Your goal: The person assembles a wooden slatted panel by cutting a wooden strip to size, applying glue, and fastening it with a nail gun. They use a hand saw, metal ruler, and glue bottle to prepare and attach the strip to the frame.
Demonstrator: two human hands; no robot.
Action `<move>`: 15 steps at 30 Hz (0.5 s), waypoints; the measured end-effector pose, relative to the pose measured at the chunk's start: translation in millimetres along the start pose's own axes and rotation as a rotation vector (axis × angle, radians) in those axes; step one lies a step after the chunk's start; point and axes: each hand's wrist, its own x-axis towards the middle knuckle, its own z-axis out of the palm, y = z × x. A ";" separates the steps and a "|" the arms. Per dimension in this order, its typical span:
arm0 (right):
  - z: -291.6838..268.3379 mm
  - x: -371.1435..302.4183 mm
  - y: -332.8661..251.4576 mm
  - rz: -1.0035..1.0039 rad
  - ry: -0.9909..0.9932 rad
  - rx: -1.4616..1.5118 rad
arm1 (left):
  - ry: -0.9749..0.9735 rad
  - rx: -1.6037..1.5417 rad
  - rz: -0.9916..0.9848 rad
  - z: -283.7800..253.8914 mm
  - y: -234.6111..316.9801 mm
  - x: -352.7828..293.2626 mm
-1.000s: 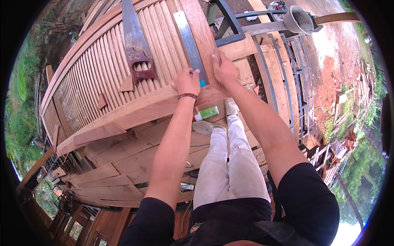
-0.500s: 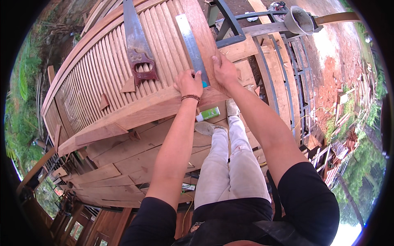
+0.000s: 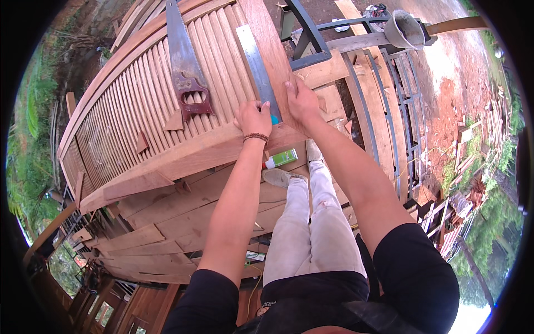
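Note:
A slatted wooden panel (image 3: 144, 83) with a solid frame lies in front of me. My left hand (image 3: 255, 118) rests at its near rail, fingers curled and thumb against the lower end of a steel ruler (image 3: 253, 58). A small teal piece (image 3: 274, 119) shows beside that thumb; whatever the fingers enclose is hidden. The ruler lies lengthwise along the slats, next to the wide right-hand frame board (image 3: 268, 42). Around that board's outer edge, near the corner, my right hand (image 3: 302, 101) is closed, thumb on top. Left of the ruler lies a handsaw (image 3: 186, 61) with a dark red-brown handle.
Small wooden wedges (image 3: 174, 121) lie on the slats. Below the near rail, a green and white can (image 3: 282, 158) lies by my shoes on the boards (image 3: 194, 192). Dark metal frames (image 3: 311, 33) and a grey bucket (image 3: 404, 29) stand at the far right.
The panel, ruler and can sit slightly lower in the picture as the view shifts a little. Both hands keep nearly the same grip and place.

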 end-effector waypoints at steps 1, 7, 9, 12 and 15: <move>-0.1 -0.7 -0.1 -0.006 0.002 0.000 | -0.002 -0.006 0.003 -0.2 -0.5 -0.1; 1.4 -0.9 2.0 -0.026 0.019 0.003 | 0.008 -0.003 0.008 -1.3 -0.8 -1.7; 0.5 0.6 3.7 -0.009 -0.010 0.025 | 0.007 0.004 0.015 -1.4 -0.5 -0.4; 3.1 -1.7 2.7 -0.027 0.027 0.001 | 0.037 -0.009 0.007 0.8 -3.2 1.1; 1.5 -1.5 2.9 -0.011 0.016 0.020 | 0.017 -0.006 0.016 0.5 -2.5 -0.2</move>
